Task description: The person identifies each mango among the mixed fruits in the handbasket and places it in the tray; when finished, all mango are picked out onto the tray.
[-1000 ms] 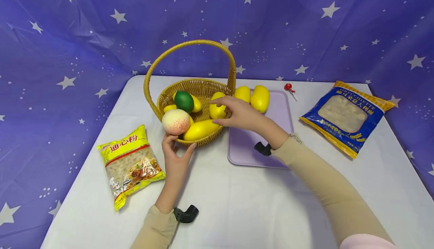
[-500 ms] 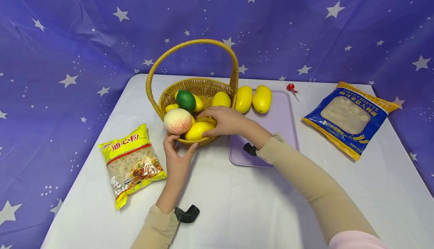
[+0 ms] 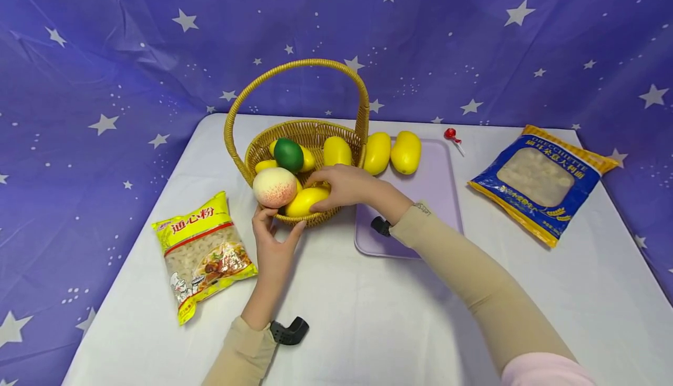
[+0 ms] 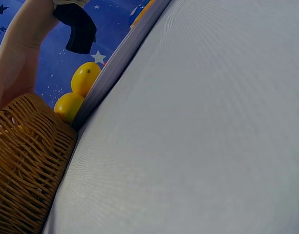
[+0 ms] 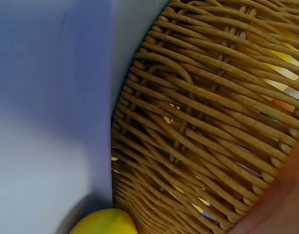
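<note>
Right hand (image 3: 347, 187) clamped round smooth yellow oval fruit (image 3: 302, 203) inside brown woven wicker basket (image 3: 305, 132), near front rim. Left hand (image 3: 273, 253) at same rim, thumb and fingers apart, below pale round pink-speckled peach (image 3: 274, 187). Lilac rectangular tray (image 3: 436, 193) just right of basket.

bskt (image 3: 315, 132) brn weave | fruit (image 3: 299, 204) yel | peach (image 3: 274, 188) crm w/ pink spks | tray (image 3: 431, 181) lilac

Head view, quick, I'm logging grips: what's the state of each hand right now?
Left hand: open, spread against the near side of the basket.
Right hand: holding the front yellow fruit inside the basket.
</note>
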### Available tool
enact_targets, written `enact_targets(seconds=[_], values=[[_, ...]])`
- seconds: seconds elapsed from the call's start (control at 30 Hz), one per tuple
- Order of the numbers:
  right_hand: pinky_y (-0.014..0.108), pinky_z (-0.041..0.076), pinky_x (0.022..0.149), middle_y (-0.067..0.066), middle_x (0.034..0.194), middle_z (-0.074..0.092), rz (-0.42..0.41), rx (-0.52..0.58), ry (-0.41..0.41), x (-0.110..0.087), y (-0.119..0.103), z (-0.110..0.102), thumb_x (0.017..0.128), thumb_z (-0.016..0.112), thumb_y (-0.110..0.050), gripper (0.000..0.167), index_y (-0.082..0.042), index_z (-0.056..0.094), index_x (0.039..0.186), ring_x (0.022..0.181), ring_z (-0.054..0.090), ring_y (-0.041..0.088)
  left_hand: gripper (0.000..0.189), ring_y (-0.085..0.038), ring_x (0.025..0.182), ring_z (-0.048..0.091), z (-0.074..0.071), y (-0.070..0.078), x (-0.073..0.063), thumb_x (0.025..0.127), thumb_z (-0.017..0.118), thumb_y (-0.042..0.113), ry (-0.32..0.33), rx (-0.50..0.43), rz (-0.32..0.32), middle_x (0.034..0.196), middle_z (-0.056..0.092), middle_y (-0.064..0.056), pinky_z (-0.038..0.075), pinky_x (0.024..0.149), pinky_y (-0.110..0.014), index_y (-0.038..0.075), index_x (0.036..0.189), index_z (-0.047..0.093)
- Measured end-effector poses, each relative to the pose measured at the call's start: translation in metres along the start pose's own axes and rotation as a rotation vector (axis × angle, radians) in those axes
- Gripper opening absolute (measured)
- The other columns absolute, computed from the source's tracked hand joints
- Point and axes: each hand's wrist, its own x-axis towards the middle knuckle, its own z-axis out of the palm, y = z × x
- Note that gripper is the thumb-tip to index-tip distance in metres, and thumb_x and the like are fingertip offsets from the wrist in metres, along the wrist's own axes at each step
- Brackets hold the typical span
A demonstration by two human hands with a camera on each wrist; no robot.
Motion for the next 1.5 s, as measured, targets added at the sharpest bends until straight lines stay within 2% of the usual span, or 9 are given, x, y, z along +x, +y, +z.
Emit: enact_targets(seconds=[0.27, 0.43, 0.63, 1.03, 1.5], values=[[0.031, 0.045, 0.084, -0.007, 0.123, 0.061, 0.053, 0.005, -0.067, 0.004, -0.004, -0.003, 0.081, 0.069, -0.056, 0.056, -0.027, 0.06, 0.128, 0.1, 0.056, 0.011, 0.054, -0.036, 0.137, 0.028, -0.001, 0.0, 0.001, 0.087, 0.072, 0.009, -0.003, -0.007, -0.005, 0.15, 0.018, -0.019, 0.029, 0.104, -0.057, -0.003, 0.122, 0.033], [0.031, 0.045, 0.08, -0.006, 0.12, 0.062, 0.057, 0.006, -0.076, 0.005, -0.005, -0.003, 0.08, 0.069, -0.057, 0.057, -0.026, 0.061, 0.127, 0.095, 0.056, 0.011, 0.054, -0.037, 0.136, 0.028, -0.001, -0.001, 0.001, 0.087, 0.072, 0.008, -0.004, -0.011, -0.006, 0.151, 0.017, -0.02, 0.03, 0.102, -0.058, -0.004, 0.122, 0.033], [0.029, 0.046, 0.077, -0.006, 0.118, 0.063, 0.04, 0.011, -0.042, 0.004, -0.003, 0.0, 0.079, 0.071, -0.056, 0.056, -0.025, 0.062, 0.125, 0.093, 0.055, 0.01, 0.055, -0.037, 0.136, 0.029, -0.001, 0.0, 0.0, 0.087, 0.073, 0.01, -0.007, 0.003, -0.012, 0.151, 0.017, -0.02, 0.03, 0.101, -0.058, -0.003, 0.123, 0.034], [0.032, 0.045, 0.08, -0.004, 0.12, 0.061, 0.036, -0.023, 0.021, 0.0, -0.006, 0.0, 0.076, 0.072, -0.057, 0.057, -0.025, 0.063, 0.122, 0.101, 0.052, 0.016, 0.055, -0.036, 0.134, 0.032, -0.001, 0.001, 0.0, 0.086, 0.074, 0.01, 0.006, 0.016, -0.001, 0.15, 0.02, -0.02, 0.031, 0.1, -0.059, -0.003, 0.123, 0.035], [0.037, 0.044, 0.078, 0.001, 0.109, 0.059, 0.044, -0.169, 0.124, -0.013, -0.015, -0.018, 0.075, 0.07, -0.059, 0.057, -0.026, 0.064, 0.12, 0.093, 0.05, 0.021, 0.055, -0.035, 0.136, 0.029, 0.0, 0.0, -0.001, 0.087, 0.073, 0.011, -0.003, 0.013, -0.037, 0.153, 0.016, -0.018, 0.03, 0.103, -0.056, 0.0, 0.124, 0.034]])
